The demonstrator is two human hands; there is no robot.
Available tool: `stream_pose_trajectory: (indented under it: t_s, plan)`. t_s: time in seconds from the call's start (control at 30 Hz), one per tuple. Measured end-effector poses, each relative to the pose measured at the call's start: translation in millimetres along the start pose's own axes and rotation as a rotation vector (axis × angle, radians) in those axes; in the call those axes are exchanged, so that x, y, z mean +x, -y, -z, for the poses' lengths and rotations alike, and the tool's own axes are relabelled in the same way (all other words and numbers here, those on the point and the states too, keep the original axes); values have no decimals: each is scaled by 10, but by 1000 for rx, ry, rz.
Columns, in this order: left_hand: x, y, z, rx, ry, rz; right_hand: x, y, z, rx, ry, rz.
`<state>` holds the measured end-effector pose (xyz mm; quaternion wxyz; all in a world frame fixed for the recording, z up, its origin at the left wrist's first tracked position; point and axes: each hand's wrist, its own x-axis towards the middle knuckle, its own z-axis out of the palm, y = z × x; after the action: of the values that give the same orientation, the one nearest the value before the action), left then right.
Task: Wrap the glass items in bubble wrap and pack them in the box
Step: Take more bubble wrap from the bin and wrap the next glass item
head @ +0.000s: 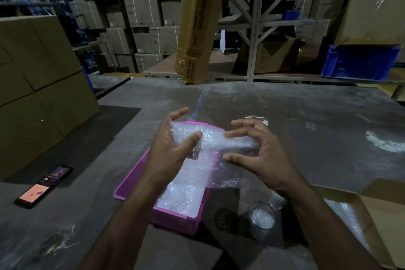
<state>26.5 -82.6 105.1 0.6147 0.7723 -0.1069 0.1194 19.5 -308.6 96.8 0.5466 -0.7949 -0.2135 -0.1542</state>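
Left hand grips bubble-wrapped bundle, thumb pressed on crinkled translucent film, fingers curled behind. Right hand holds other end, fingers spread and arched over it, thumb beneath. Loose wrap tail hangs below fingers into pink plastic tray, rectangular, bubble-lined. Clear drinking glass stands upright near right wrist, on gray scuffed table.

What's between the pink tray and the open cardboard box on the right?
In the head view, a drinking glass stands on the table between the pink tray and the cardboard box, nearer the tray.
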Motion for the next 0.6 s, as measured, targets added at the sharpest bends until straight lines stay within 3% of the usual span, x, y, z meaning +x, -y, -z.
stream_pose_trajectory:
  t_s: [0.23,0.37,0.53,0.6]
  plan:
    - [-42,-119,42,-56,169,-14,31,-130,-2,75,-53,-43]
    - [-28,-48,56,-74,102,-17,19,-89,3,92,-93,-94]
    - [-21,-39,-17,-118,23,-26,-31,44,-25,306,-47,-134]
    - [-22,-24,-32,-150,24,-7,-37,46,-21,245,-42,-121]
